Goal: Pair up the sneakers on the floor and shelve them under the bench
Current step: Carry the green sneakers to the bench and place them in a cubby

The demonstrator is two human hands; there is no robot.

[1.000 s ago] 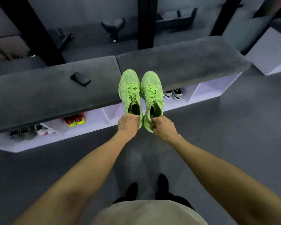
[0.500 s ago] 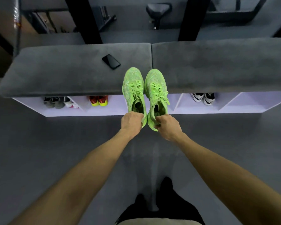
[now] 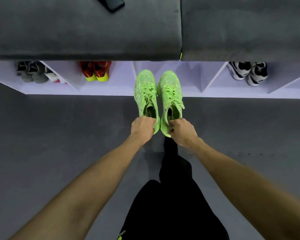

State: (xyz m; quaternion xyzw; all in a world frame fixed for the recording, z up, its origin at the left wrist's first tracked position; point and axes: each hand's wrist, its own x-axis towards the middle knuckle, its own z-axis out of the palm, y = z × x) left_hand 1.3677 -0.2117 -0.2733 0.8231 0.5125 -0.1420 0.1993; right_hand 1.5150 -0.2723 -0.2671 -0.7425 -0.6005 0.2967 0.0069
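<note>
I hold a pair of neon green sneakers side by side, toes pointing at the bench. My left hand (image 3: 142, 128) grips the heel of the left green sneaker (image 3: 145, 94). My right hand (image 3: 183, 131) grips the heel of the right green sneaker (image 3: 171, 96). Their toes reach over the front edge of the white shelf (image 3: 111, 91) under the grey cushioned bench (image 3: 85, 32), in front of a compartment with no shoes in it.
Other compartments hold grey sneakers (image 3: 31, 71), red and yellow sneakers (image 3: 96, 71) and black and white sneakers (image 3: 248, 72). A black phone (image 3: 111, 3) lies on the bench. Grey floor (image 3: 50, 135) spreads on both sides; my black-trousered leg (image 3: 173, 196) is below.
The view has moved closer to the bench and tilted down. Both hands have lowered the green sneakers from in front of the cushion to the level of the shelf opening.
</note>
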